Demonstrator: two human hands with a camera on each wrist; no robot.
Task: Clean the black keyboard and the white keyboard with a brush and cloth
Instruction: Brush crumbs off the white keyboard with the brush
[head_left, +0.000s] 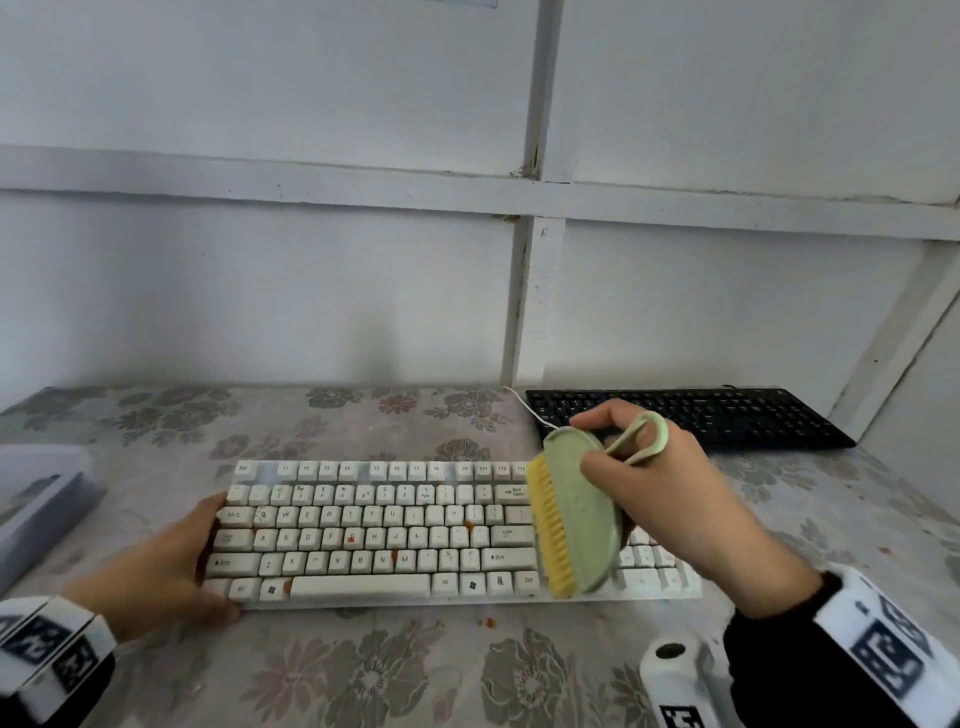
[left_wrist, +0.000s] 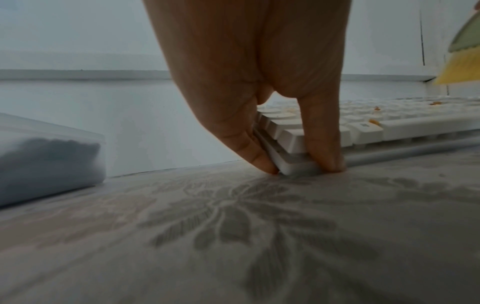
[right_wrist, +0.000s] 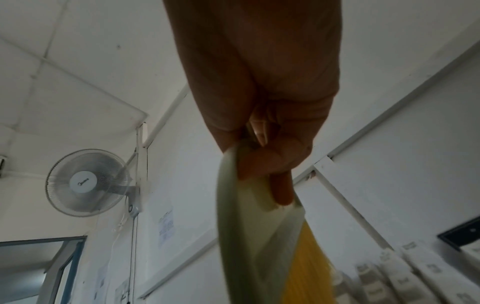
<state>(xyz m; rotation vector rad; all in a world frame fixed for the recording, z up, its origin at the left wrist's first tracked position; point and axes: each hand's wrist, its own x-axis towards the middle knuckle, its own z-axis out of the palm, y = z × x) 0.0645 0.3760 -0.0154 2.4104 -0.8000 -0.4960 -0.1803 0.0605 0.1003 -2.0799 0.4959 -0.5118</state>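
The white keyboard (head_left: 395, 530) lies in front of me on the flowered table, with orange-brown stains and crumbs on several keys. My left hand (head_left: 171, 561) grips its near left corner, with the thumb on the front edge and a finger on the left side (left_wrist: 285, 164). My right hand (head_left: 644, 488) holds a pale green brush (head_left: 576, 519) with yellow bristles over the keyboard's right part. The brush is tipped on its side, bristles facing left. Fingers curl round the brush body (right_wrist: 259, 226). The black keyboard (head_left: 685, 415) lies at the back right. No cloth is in view.
A translucent plastic box (head_left: 36, 499) sits at the table's left edge, close to my left hand (left_wrist: 46, 160). A white cable (head_left: 530, 410) runs from the wall between the keyboards. A white marked object (head_left: 675, 680) stands near the front edge. Crumbs (head_left: 488, 621) lie before the keyboard.
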